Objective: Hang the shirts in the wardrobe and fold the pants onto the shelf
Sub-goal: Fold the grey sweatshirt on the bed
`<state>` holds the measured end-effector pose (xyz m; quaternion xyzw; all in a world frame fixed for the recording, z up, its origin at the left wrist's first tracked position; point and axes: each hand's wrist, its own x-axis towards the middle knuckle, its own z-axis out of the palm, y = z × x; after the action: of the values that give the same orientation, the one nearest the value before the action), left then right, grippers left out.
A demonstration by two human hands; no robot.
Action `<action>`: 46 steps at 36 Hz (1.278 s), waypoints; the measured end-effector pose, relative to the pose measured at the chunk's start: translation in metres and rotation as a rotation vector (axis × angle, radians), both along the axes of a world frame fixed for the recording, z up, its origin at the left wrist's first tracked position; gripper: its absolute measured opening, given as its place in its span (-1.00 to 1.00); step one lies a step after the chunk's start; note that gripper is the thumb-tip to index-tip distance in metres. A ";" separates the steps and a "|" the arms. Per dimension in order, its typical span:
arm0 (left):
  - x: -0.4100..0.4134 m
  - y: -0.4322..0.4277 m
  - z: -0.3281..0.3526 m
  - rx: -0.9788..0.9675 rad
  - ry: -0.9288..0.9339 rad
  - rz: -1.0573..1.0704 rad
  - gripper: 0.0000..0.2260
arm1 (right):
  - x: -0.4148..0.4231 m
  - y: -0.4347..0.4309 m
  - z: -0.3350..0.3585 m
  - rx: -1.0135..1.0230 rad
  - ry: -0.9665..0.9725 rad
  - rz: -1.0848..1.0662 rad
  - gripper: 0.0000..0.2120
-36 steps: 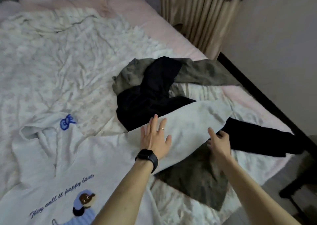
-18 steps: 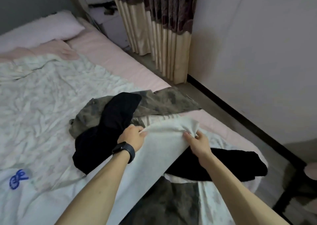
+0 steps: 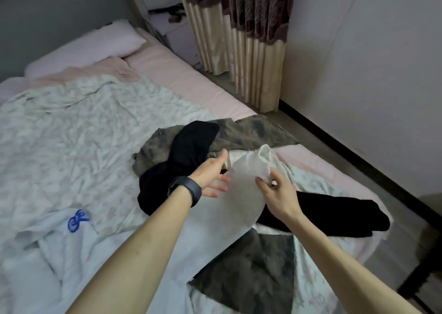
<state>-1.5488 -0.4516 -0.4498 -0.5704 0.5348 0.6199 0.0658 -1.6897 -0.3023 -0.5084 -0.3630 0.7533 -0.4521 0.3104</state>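
Half a second ago both your hands held the sleeve (image 3: 244, 187) of the white shirt (image 3: 134, 254). Now your left hand (image 3: 210, 176) has let go. Its fingers are straight and spread, and it holds nothing. It hovers just beside the sleeve, over the black pants (image 3: 334, 215).

Your right hand (image 3: 277, 194) still holds on. Its fingers (image 3: 262, 184) and thumb pinch the end of the sleeve, and that end now stands up off the bed (image 3: 191, 81). The rest of the white shirt lies flat and spread out near you, with its blue bow (image 3: 77, 220) on the left.

I think this means you are still getting the shirt ready. It is not lifted, and it is not on a hanger. No hanger shows here.

The black pants lie under the sleeve, not folded. One end lies to the left of it and the other to the right. A grey spotted cloth (image 3: 248, 132) lies under them.

The wardrobe and the shelf are not in view, so I cannot tell what is in them. All the clothes you can see lie on the bed, on top of the crinkly blanket (image 3: 71, 134).
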 end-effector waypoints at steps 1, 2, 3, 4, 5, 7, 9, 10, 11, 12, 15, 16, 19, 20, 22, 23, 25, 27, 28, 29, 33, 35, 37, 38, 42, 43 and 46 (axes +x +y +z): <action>0.010 -0.002 0.012 0.071 0.032 0.042 -0.44 | 0.012 0.002 0.008 -0.008 0.045 0.076 -0.86; 0.021 -0.005 0.024 0.128 0.052 0.075 -0.36 | 0.026 0.005 0.016 -0.016 0.097 0.160 -0.82; 0.032 -0.009 0.032 0.172 0.053 0.086 -0.27 | 0.038 0.009 0.023 -0.013 0.146 0.246 -0.78; 0.046 -0.011 0.042 0.199 0.035 0.084 -0.20 | 0.052 0.012 0.029 -0.006 0.187 0.332 -0.75; 0.067 -0.010 0.051 0.211 0.001 0.069 -0.16 | 0.070 0.016 0.035 0.004 0.232 0.413 -0.75; 0.106 -0.005 0.062 0.214 -0.098 -0.024 -0.24 | 0.101 0.023 0.042 0.029 0.319 0.547 -0.75; 0.151 0.012 0.065 0.202 -0.200 -0.143 -0.49 | 0.139 0.031 0.047 0.046 0.373 0.660 -0.74; 0.173 0.022 0.064 0.182 -0.232 -0.172 -0.62 | 0.159 0.036 0.049 0.042 0.396 0.710 -0.73; 0.202 0.033 0.062 0.137 -0.256 -0.164 -0.74 | 0.183 0.042 0.050 0.027 0.415 0.755 -0.73; 0.228 0.043 0.058 0.075 -0.273 -0.141 -0.83 | 0.205 0.048 0.049 0.013 0.434 0.783 -0.73; 0.322 0.082 0.046 -0.033 -0.246 0.025 -0.91 | 0.281 0.070 0.043 0.014 0.524 0.836 -0.70; 0.346 0.096 0.039 -0.024 -0.221 0.092 -0.89 | 0.297 0.078 0.038 0.043 0.533 0.831 -0.69; 0.425 0.145 0.018 -0.003 -0.182 0.256 -0.88 | 0.350 0.105 0.019 0.138 0.558 0.818 -0.70; 0.454 0.163 0.010 0.000 -0.185 0.306 -0.87 | 0.369 0.116 0.012 0.173 0.565 0.822 -0.71; 0.507 0.195 -0.006 -0.021 -0.203 0.387 -0.84 | 0.400 0.136 -0.005 0.253 0.579 0.853 -0.72; 0.532 0.210 -0.013 -0.053 -0.229 0.405 -0.83 | 0.414 0.145 -0.014 0.291 0.589 0.877 -0.72; 0.574 0.237 -0.029 -0.107 -0.276 0.440 -0.86 | 0.436 0.162 -0.031 0.381 0.612 0.912 -0.70; 0.614 0.264 -0.048 -0.109 -0.302 0.503 -0.86 | 0.461 0.179 -0.050 0.491 0.651 0.957 -0.65; 0.628 0.276 -0.059 -0.116 -0.315 0.533 -0.85 | 0.467 0.188 -0.059 0.552 0.657 0.984 -0.60; 0.642 0.288 -0.071 -0.129 -0.334 0.568 -0.87 | 0.472 0.196 -0.067 0.611 0.648 1.008 -0.53; 0.671 0.323 -0.104 -0.191 -0.355 0.777 -0.80 | 0.482 0.212 -0.091 0.698 0.593 0.989 -0.41; 0.675 0.330 -0.112 -0.187 -0.299 0.877 -0.79 | 0.491 0.208 -0.094 0.719 0.577 0.908 -0.42; 0.674 0.335 -0.117 -0.188 -0.236 0.905 -0.74 | 0.501 0.200 -0.091 0.750 0.533 0.809 -0.45; 0.674 0.338 -0.118 -0.174 -0.199 0.901 -0.73 | 0.507 0.196 -0.089 0.760 0.472 0.750 -0.47; 0.681 0.345 -0.120 -0.084 -0.009 0.926 -0.72 | 0.540 0.185 -0.080 0.772 -0.191 0.412 -0.58; 0.685 0.346 -0.120 -0.067 0.010 0.952 -0.75 | 0.549 0.184 -0.079 0.794 -0.348 0.347 -0.59; 0.692 0.353 -0.126 -0.066 -0.040 1.034 -0.83 | 0.573 0.183 -0.085 0.776 -0.580 0.162 -0.66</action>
<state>-0.8567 -0.0986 -0.5760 -0.7737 0.2008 0.5432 -0.2570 -1.1166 -0.1194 -0.5930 -0.1372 0.7181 -0.1946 0.6539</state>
